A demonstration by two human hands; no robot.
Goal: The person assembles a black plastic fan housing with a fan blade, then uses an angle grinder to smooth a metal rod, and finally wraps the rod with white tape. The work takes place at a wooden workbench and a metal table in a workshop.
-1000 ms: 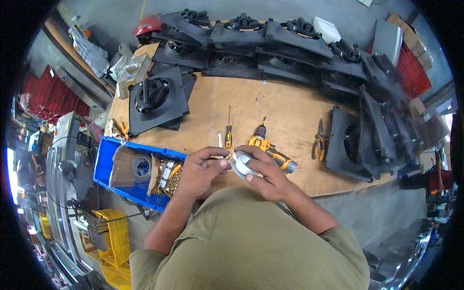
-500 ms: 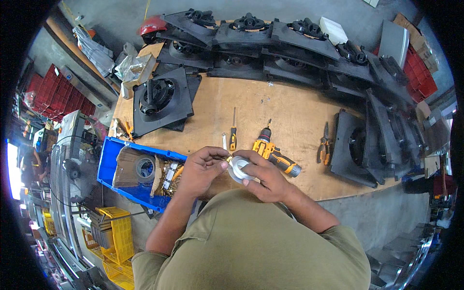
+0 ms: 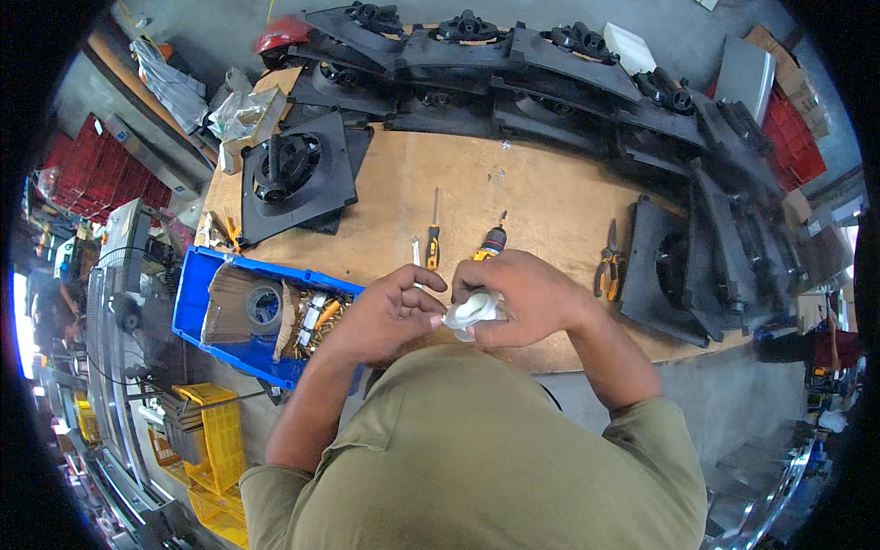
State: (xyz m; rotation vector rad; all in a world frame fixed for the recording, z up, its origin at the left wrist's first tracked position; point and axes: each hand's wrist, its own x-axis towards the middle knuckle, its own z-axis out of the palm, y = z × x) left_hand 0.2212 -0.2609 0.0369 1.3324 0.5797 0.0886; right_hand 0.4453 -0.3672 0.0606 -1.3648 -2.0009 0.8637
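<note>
In front of my body, my right hand (image 3: 522, 298) is closed around a white spool of tape (image 3: 472, 312), its fingers over the top and thumb beneath. Just left of it, my left hand (image 3: 394, 312) is closed in a pinch, its thumb tip close to the spool's edge. Whatever sits between those fingers is too small and covered to name. Beyond the hands lie a combination wrench (image 3: 416, 249) and a yellow-black screwdriver (image 3: 434, 243). A yellow cordless drill (image 3: 492, 244) is partly hidden behind my right hand.
A blue bin (image 3: 197, 302) with brass-coloured pieces and a tape roll (image 3: 265, 308) stands at the left. Orange-handled pliers (image 3: 608, 266) lie right of the drill. Black fan-like panels (image 3: 298, 174) are stacked along the wooden table's (image 3: 385, 202) far and right sides.
My right hand has turned over the spool and now covers much of the drill. The brass-coloured piece seen earlier at my left fingertips is out of sight. The view has shifted slightly.
</note>
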